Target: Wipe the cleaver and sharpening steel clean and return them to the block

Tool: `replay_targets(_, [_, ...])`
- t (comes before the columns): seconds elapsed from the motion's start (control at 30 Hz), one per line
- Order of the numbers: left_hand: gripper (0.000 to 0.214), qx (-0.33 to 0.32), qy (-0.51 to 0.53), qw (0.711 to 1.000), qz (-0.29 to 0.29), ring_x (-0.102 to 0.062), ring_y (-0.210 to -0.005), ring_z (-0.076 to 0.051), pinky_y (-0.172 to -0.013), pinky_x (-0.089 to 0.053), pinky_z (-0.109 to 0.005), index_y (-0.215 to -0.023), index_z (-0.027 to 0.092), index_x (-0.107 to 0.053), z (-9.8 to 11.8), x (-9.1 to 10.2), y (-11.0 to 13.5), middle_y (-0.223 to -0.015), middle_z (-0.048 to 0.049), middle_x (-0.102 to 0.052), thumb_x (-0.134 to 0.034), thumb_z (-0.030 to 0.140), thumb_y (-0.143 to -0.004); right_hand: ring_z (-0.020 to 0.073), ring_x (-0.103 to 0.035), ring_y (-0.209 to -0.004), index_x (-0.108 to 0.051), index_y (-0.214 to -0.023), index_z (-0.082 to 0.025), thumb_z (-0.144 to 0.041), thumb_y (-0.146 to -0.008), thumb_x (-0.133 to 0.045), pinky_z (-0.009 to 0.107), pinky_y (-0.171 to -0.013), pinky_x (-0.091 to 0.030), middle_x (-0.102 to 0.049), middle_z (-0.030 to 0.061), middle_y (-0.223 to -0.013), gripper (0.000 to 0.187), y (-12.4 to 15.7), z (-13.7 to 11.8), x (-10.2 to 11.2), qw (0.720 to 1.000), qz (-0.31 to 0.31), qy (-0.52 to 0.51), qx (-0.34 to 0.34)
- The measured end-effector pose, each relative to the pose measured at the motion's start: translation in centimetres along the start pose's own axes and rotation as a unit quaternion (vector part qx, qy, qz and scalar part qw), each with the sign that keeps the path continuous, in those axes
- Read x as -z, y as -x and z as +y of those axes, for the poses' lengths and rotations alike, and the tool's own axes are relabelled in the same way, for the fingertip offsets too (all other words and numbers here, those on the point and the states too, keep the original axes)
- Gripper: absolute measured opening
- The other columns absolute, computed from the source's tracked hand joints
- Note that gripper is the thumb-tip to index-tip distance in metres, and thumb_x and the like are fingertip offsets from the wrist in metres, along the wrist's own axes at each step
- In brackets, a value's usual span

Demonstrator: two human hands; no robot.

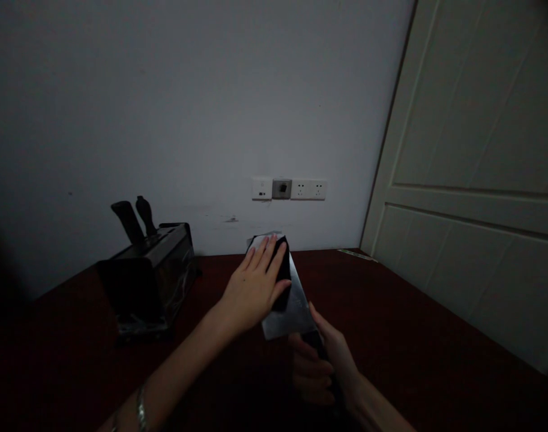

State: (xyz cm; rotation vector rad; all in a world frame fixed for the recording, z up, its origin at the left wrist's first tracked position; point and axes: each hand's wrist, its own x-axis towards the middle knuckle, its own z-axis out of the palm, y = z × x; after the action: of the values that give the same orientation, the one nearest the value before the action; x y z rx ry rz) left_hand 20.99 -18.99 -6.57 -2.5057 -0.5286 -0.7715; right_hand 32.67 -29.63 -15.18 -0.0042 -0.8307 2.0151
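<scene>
A cleaver [288, 321] with a broad metal blade is held out over the dark red table, blade pointing away from me. My right hand [330, 354] is closed around its black handle. A black cloth-like piece [281, 300] lies against the blade's flat face. My left hand [253, 285] presses on that piece with fingers extended and thumb at its edge, holding it to the blade. What lies under the palm is hidden.
A black and metal knife block [154, 258] with two black handles sticking up stands on the left of the table [337, 282]. Wall sockets and a switch [283, 189] sit behind. A pale panelled door [458, 240] rises at right, near a thin strip [357, 255].
</scene>
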Motion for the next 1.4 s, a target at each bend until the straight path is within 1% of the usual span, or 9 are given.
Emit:
replay_targets(0.1, [0.058,0.025,-0.004,1.000,0.006,-0.008,-0.135,-0.026,-0.107,-0.022,-0.042,-0.140,0.011,-0.017,-1.8,0.1,-0.2,-0.148,-0.0131,-0.010,-0.032,0.038,-0.091,0.0059,-0.028,-0.030,-0.048,-0.058,-0.016,-0.067,-0.081,-0.018,0.015,-0.028,-0.030,-0.032,-0.0055,-0.035,0.064,-0.2,0.6,-0.1,1.000,-0.002,0.001,-0.018])
replay_targets(0.17, [0.057,0.027,-0.001,1.000,0.008,-0.008,-0.135,-0.026,-0.107,-0.022,-0.043,-0.140,0.011,-0.016,-1.8,0.1,-0.2,-0.148,-0.0132,-0.010,-0.031,0.037,-0.091,0.0058,-0.028,-0.030,-0.048,-0.059,-0.016,-0.067,-0.082,-0.017,0.015,-0.028,-0.030,-0.032,-0.0055,-0.035,0.064,-0.2,0.5,-0.1,1.000,-0.005,0.001,-0.015])
replay_targets(0.43, [0.061,-0.041,0.019,0.999,0.001,-0.006,-0.135,-0.025,-0.108,-0.021,-0.041,-0.141,0.015,-0.016,2.2,-0.1,0.4,-0.148,-0.0091,-0.011,-0.033,0.044,-0.089,0.0051,-0.025,-0.029,-0.046,-0.055,-0.016,-0.066,-0.082,-0.018,0.014,-0.028,-0.030,-0.028,-0.0065,-0.034,0.063,0.5,-1.1,-0.5,0.999,0.025,0.001,0.030])
replay_targets(0.5, [0.060,-0.024,0.015,1.000,0.005,-0.006,-0.135,-0.024,-0.108,-0.021,-0.041,-0.141,0.016,-0.015,1.7,-0.3,0.2,-0.148,-0.0089,-0.010,-0.032,0.044,-0.090,0.0052,-0.026,-0.029,-0.046,-0.055,-0.016,-0.066,-0.082,-0.021,0.014,-0.027,-0.030,-0.029,-0.0062,-0.034,0.062,0.3,-0.8,-0.4,1.000,0.020,0.002,0.022])
replay_targets(0.67, [0.058,0.058,0.009,0.998,-0.001,-0.010,-0.135,-0.025,-0.107,-0.023,-0.041,-0.140,0.012,-0.016,-1.9,-0.6,-0.3,-0.147,-0.0126,-0.012,-0.029,0.041,-0.091,0.0054,-0.027,-0.029,-0.049,-0.056,-0.016,-0.066,-0.079,-0.032,0.014,-0.027,-0.030,-0.031,-0.0059,-0.034,0.057,-0.2,0.9,-0.4,0.999,0.040,-0.011,-0.022])
replay_targets(0.77, [0.057,0.073,0.010,0.997,0.000,-0.009,-0.135,-0.025,-0.107,-0.023,-0.041,-0.140,0.011,-0.015,-2.5,-0.7,-0.3,-0.148,-0.0130,-0.010,-0.027,0.039,-0.092,0.0052,-0.027,-0.028,-0.050,-0.054,-0.016,-0.067,-0.077,-0.034,0.014,-0.027,-0.029,-0.031,-0.0058,-0.033,0.058,-0.3,1.1,-0.4,0.998,0.057,-0.008,-0.019])
replay_targets(1.07, [0.061,-0.036,0.030,0.999,-0.005,-0.004,-0.135,-0.024,-0.108,-0.020,-0.040,-0.141,0.014,-0.012,1.8,-1.0,0.2,-0.148,-0.0105,-0.008,-0.032,0.041,-0.090,0.0048,-0.022,-0.026,-0.047,-0.054,-0.017,-0.065,-0.081,-0.025,0.014,-0.025,-0.027,-0.029,-0.0072,-0.032,0.060,0.2,-0.5,0.1,0.995,0.085,0.018,0.049])
replay_targets(1.33, [0.058,0.035,0.015,0.999,0.013,-0.006,-0.135,-0.024,-0.107,-0.021,-0.042,-0.141,0.012,-0.011,-1.7,-1.1,-0.2,-0.148,-0.0129,-0.009,-0.027,0.039,-0.092,0.0059,-0.024,-0.027,-0.047,-0.055,-0.017,-0.068,-0.079,-0.027,0.015,-0.025,-0.028,-0.030,-0.0065,-0.032,0.060,-0.3,0.9,0.0,0.997,0.075,0.025,-0.009])
replay_targets(1.4, [0.058,0.039,0.011,0.999,0.010,-0.005,-0.135,-0.025,-0.107,-0.021,-0.041,-0.141,0.011,-0.012,-1.8,-1.1,-0.2,-0.148,-0.0133,-0.008,-0.027,0.038,-0.092,0.0060,-0.025,-0.027,-0.048,-0.055,-0.017,-0.068,-0.079,-0.027,0.015,-0.025,-0.027,-0.031,-0.0064,-0.032,0.060,-0.4,1.0,0.0,0.997,0.079,0.020,-0.014])
